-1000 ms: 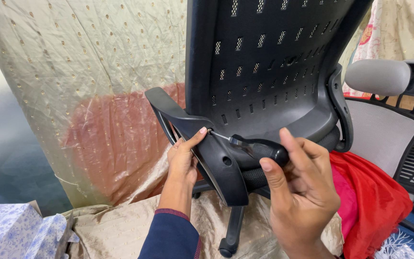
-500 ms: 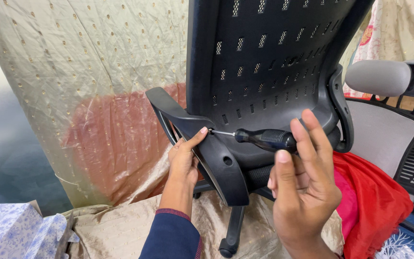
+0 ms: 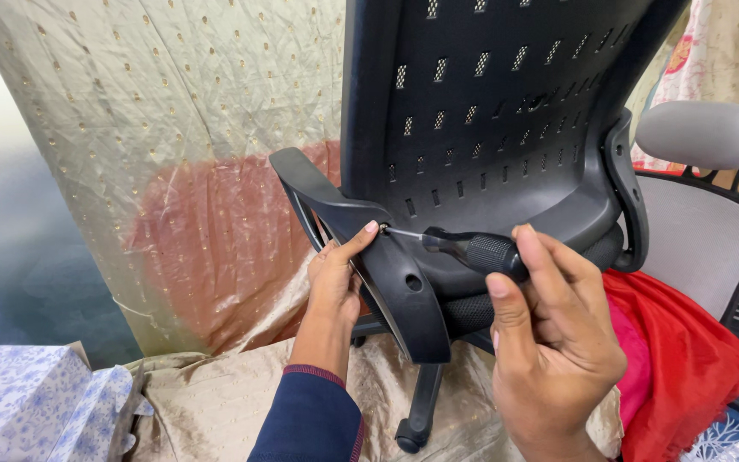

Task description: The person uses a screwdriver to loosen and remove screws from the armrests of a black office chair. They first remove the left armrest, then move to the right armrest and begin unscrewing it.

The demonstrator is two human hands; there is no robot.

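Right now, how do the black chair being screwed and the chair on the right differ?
The black chair has a hard, slotted plastic back; the grey chair has a grey mesh back with a padded grey headrest. The black chair is being worked on: the left hand steadies its armrest while the right hand holds a screwdriver to it; the grey chair is untouched. Both have black frames.

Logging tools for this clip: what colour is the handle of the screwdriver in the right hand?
Black, with a textured grip; the screwdriver shows clearly in the head view, held in the right hand.
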